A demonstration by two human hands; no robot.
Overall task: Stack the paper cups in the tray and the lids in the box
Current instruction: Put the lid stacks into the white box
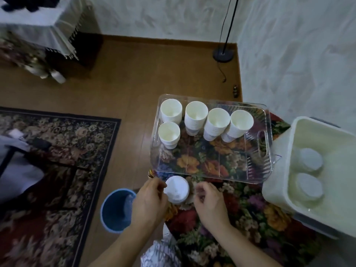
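A lidded cup [177,189] stands on the flowered surface [240,209], just in front of the near edge of the clear tray [267,170]. The left hand [149,197] sits against the cup's left side with fingers curled, fingertips at the lid's rim; whether it truly grips the lid cannot be told through the blur. The right hand [209,201] hovers just right of the cup, fingers loosely curled and holding nothing, a small gap between it and the lid.

Inside the tray, five stacks of paper cups [212,120] stand upright: four in a row along the far side, one more nearer on the left. The near half of the tray is bare floor, showing the flowered cloth through it.

To the right, the white box [316,207] stands touching or just beside the tray's right end. Two stacks of lids [310,172] lie in it, one behind the other, toward its left wall.

Left of the surface, on the wooden floor [125,83], a blue bin [117,209] stands just beside the left forearm. A dark patterned rug [57,151] lies further left. A black lamp stand [223,53] rises in the far corner by the wall, its cord trailing on the floor.
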